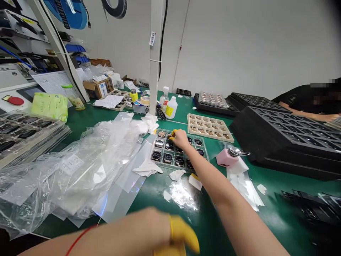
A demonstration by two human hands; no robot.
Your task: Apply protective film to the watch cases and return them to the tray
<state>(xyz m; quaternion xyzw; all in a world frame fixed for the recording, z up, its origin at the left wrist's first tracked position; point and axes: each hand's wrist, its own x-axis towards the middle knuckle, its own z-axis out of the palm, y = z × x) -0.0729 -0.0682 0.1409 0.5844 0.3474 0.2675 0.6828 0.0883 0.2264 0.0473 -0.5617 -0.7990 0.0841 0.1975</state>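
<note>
My right hand, with yellow finger covers, reaches over the back row of a clear plastic tray. Its fingers are curled in a pinch at a compartment, and whatever they hold is hidden. Round black discs with shiny rims fill many of the tray's pockets; a gold-coloured round part sits in the back left one. Low in the picture, near the front of the table, my left hand is blurred by motion. It wears yellow finger covers too, and its grip cannot be made out.
Behind the tray lies a beige tray of small parts. A pink pump bottle and black foam trays stand to the right. Plastic bags cover the left. White wipes lie in front. Another person's arm shows far right.
</note>
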